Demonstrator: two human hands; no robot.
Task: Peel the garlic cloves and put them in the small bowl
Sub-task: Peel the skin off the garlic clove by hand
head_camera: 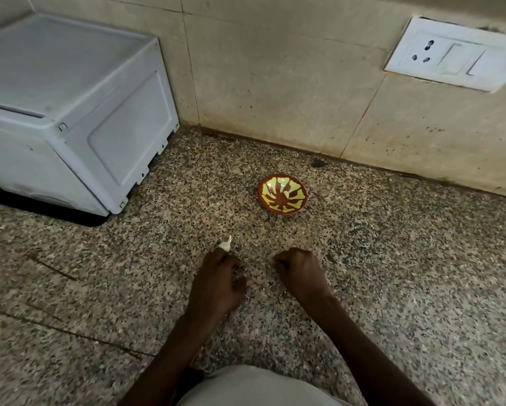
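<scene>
One small bowl (283,194), brown with yellow petals, sits at frame centre with one pale clove (287,194) inside. One unpeeled garlic clove (226,244) touches the left hand's (216,284) curled fingertips; the right hand (300,272) is fisted, perhaps pinching something.

Speckled granite counter (392,273): white appliance (70,112) upper left, small bowl (283,194) centre near the wall, garlic clove (226,244) below-left of it, both hands resting lower centre.

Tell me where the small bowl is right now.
In the head view the small bowl sits on the speckled counter near the back wall, beyond the right hand and right of the white appliance.
</scene>
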